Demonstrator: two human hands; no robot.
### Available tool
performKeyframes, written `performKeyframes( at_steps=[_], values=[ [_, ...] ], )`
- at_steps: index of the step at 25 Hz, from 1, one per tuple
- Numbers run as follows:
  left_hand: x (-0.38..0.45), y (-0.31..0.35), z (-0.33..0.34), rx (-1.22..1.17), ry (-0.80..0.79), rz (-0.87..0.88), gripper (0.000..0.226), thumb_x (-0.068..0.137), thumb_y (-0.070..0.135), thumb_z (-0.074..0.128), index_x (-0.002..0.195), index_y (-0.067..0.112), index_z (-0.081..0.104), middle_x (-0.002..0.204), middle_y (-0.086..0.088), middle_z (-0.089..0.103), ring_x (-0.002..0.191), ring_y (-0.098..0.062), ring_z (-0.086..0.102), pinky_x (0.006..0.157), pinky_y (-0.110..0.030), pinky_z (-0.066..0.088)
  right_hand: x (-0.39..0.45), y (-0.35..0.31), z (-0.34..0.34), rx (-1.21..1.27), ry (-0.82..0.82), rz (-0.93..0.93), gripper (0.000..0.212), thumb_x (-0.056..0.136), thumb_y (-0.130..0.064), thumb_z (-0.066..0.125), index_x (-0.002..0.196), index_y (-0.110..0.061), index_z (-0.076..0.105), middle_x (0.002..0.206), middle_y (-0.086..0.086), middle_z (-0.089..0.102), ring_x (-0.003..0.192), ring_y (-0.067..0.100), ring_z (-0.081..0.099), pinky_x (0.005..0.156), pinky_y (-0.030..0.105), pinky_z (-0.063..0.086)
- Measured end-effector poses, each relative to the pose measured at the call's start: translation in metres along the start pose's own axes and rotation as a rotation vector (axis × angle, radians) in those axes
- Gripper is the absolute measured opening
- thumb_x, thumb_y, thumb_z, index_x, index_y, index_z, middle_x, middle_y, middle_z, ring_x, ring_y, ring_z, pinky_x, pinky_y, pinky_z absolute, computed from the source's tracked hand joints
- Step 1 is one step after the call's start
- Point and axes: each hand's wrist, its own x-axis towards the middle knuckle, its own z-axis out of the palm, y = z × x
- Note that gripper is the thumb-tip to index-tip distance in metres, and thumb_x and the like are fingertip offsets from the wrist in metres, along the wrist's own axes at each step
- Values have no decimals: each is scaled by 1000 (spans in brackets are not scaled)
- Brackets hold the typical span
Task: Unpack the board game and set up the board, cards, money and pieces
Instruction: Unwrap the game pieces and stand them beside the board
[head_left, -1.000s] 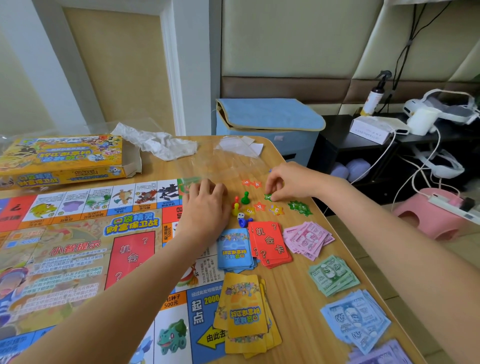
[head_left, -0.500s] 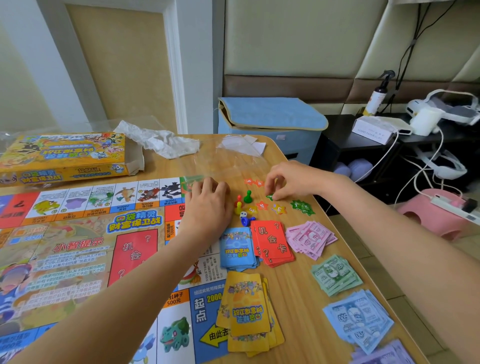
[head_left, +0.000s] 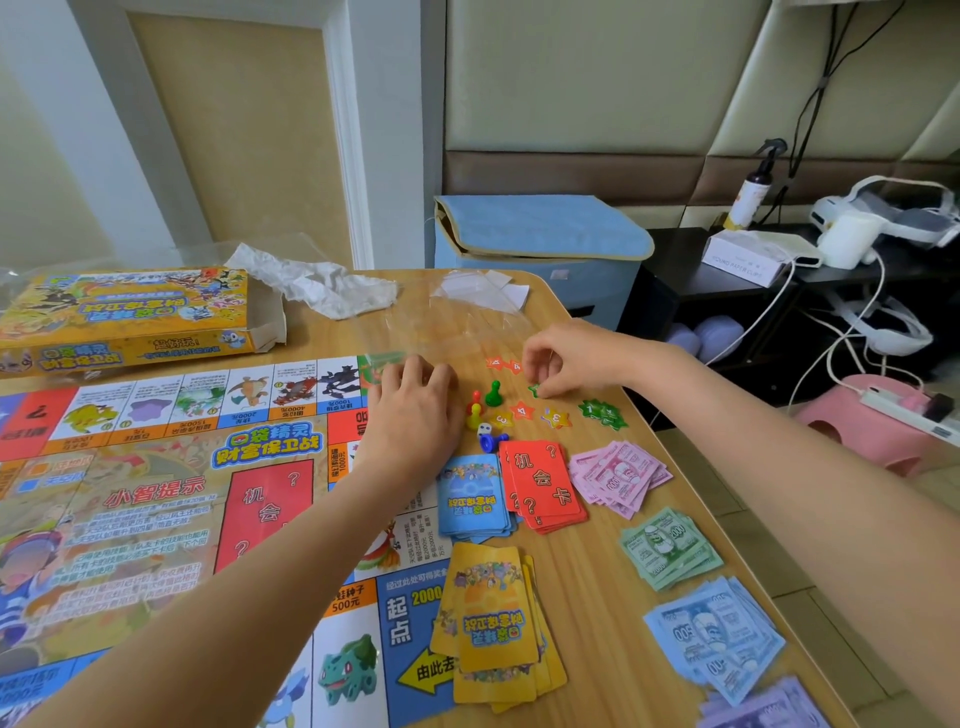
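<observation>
The game board (head_left: 156, 499) lies unfolded on the wooden table (head_left: 587, 582). My left hand (head_left: 415, 410) rests palm down on the board's far right edge, fingers straight. My right hand (head_left: 566, 358) pinches a small green star token (head_left: 535, 389) on the table. Beside it stand green (head_left: 493, 392), red (head_left: 475, 401) and yellow (head_left: 474, 415) pawns, a white die (head_left: 484, 429) and a fallen blue pawn (head_left: 491, 441). Orange and yellow star tokens (head_left: 522, 410) and a green pile (head_left: 602, 413) lie nearby. Blue (head_left: 472, 493), red (head_left: 543, 483) and yellow (head_left: 493, 618) card stacks sit below.
Pink (head_left: 618, 475), green (head_left: 667, 551), blue (head_left: 717, 634) and purple (head_left: 763, 712) money piles line the table's right edge. The open game box (head_left: 130, 317), crumpled paper (head_left: 317, 283) and clear plastic bags (head_left: 467, 306) sit at the far side. A blue storage box (head_left: 540, 249) stands behind.
Both hands stay almost where they were. My right hand's fingers have closed down on the green star token by the pawns; the view has shifted slightly.
</observation>
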Motion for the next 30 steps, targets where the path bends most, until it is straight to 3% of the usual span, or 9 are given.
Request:
performKeyframes(
  at_steps=[3,7,9,13,19,23,26,30],
  values=[
    [0,0,0,5,-4,-4,34,98,37,32,121,16,46,121,-6,43,113,-26,38,95,-35,30,1,7,3,99,83,53,15,80,-12,72,95,-12,69,78,-7,61,72,5,56,77,25,50],
    [0,1,-1,-4,-8,-1,35,98,39,31,121,16,47,122,-6,43,113,-26,38,95,-35,31,6,6,2,124,149,127,11,79,-15,73,89,-11,71,75,-10,58,68,0,51,63,15,41],
    [-1,0,-1,0,-11,-2,36,98,39,31,122,17,46,122,-6,43,114,-26,38,96,-35,30,8,7,2,148,146,170,7,79,-17,74,83,-14,69,80,-8,59,75,3,52,62,16,38],
    [0,0,0,5,-3,-1,35,98,39,31,121,18,46,122,-5,43,113,-25,38,95,-34,29,13,15,2,289,198,306,16,77,-20,76,87,-9,71,96,-3,61,97,12,53,75,26,38],
    [-1,0,1,12,3,-2,35,98,39,31,123,19,45,122,-4,42,113,-24,37,96,-33,28,33,21,-2,337,286,448,23,75,-22,77,92,-8,72,109,6,64,110,21,54,79,28,41],
    [1,-1,1,8,2,-3,34,98,38,31,124,19,43,123,-3,41,114,-23,36,97,-33,27,57,24,-2,265,291,514,37,74,-30,78,101,-6,71,107,9,67,108,24,56,92,34,48],
    [1,-1,2,6,3,0,35,98,38,29,123,19,43,123,-3,40,114,-23,36,97,-32,28,75,26,0,228,286,558,55,68,-39,80,109,-4,65,112,11,64,109,27,56,93,39,49],
    [1,-1,3,13,16,4,34,98,37,30,123,18,44,122,-3,41,113,-24,37,95,-32,29,91,28,-5,114,279,611,65,71,-49,75,116,-5,58,122,12,57,119,32,47,97,39,42]
  ],
)
